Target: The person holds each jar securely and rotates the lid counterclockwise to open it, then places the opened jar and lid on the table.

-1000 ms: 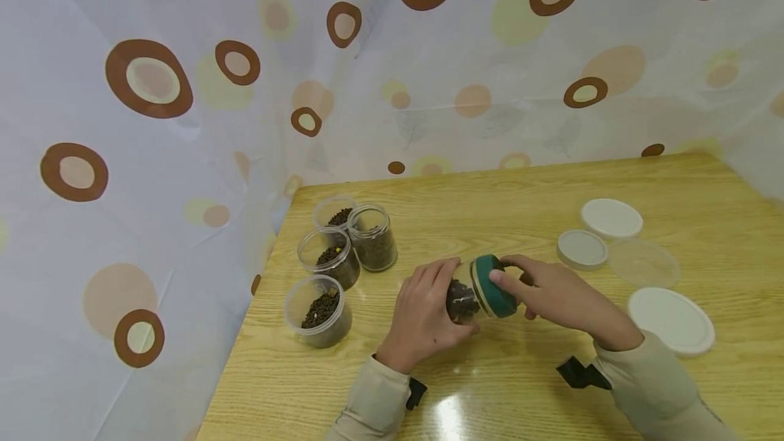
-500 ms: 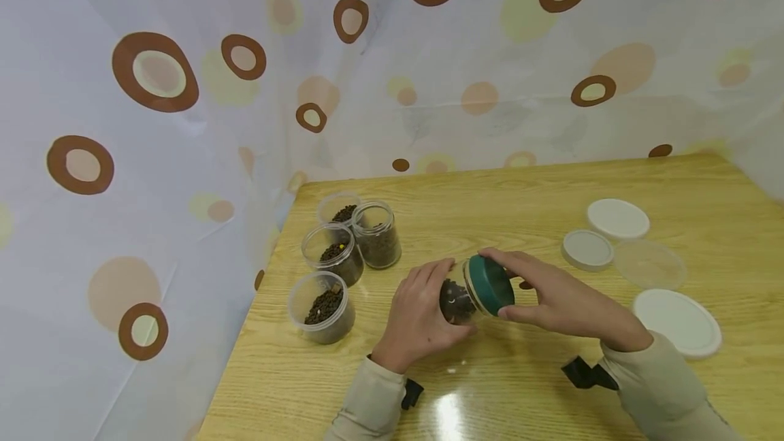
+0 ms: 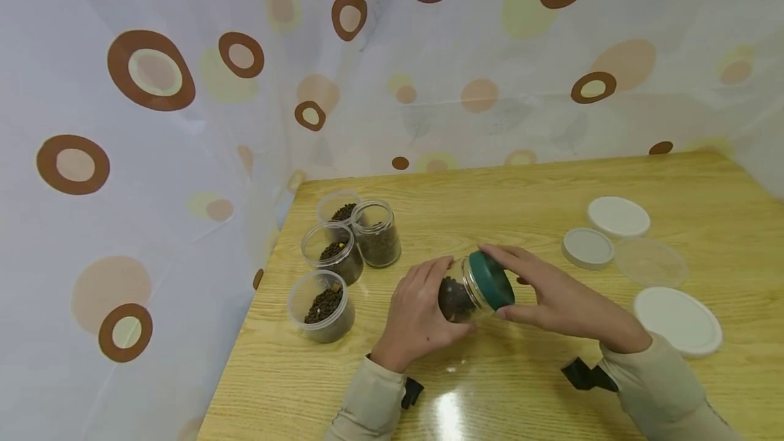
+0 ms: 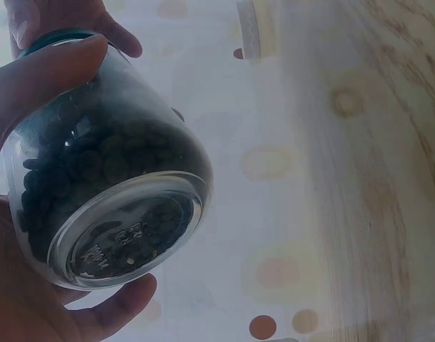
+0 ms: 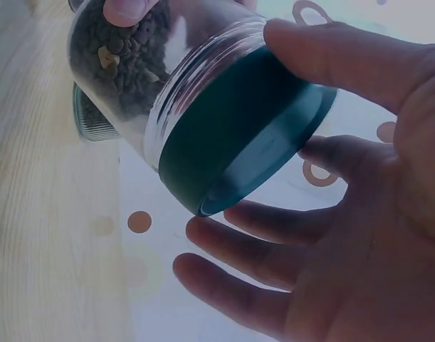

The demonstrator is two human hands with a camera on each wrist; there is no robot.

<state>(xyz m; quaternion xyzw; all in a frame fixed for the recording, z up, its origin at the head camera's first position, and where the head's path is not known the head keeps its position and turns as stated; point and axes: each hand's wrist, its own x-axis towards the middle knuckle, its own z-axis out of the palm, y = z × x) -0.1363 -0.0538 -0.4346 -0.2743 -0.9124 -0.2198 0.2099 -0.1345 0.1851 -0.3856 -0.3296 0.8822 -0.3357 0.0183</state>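
Observation:
A clear jar (image 3: 456,297) of dark pellets lies tilted above the table, its bottom toward my left hand (image 3: 418,315). That hand grips the jar's body; in the left wrist view the embossed jar bottom (image 4: 132,231) faces the camera. A dark green lid (image 3: 492,280) sits on the jar's mouth. My right hand (image 3: 554,295) pinches the lid's rim between thumb and forefinger. In the right wrist view the other fingers (image 5: 238,249) spread below the lid, apart from it. Threads or ridges of the jar neck show beside the lid.
Several uncovered clear containers of brown pellets, such as the front tub (image 3: 322,308) and a taller jar (image 3: 376,233), stand at the left. On the right lie a white lid (image 3: 677,322), a far white lid (image 3: 618,216), a grey lid (image 3: 588,248) and a translucent lid (image 3: 650,262).
My right hand's grip has shifted round the green lid, the forefinger now on its upper rim and the thumb lower. The lid has turned and its flat top shows more. The left hand barely moved.

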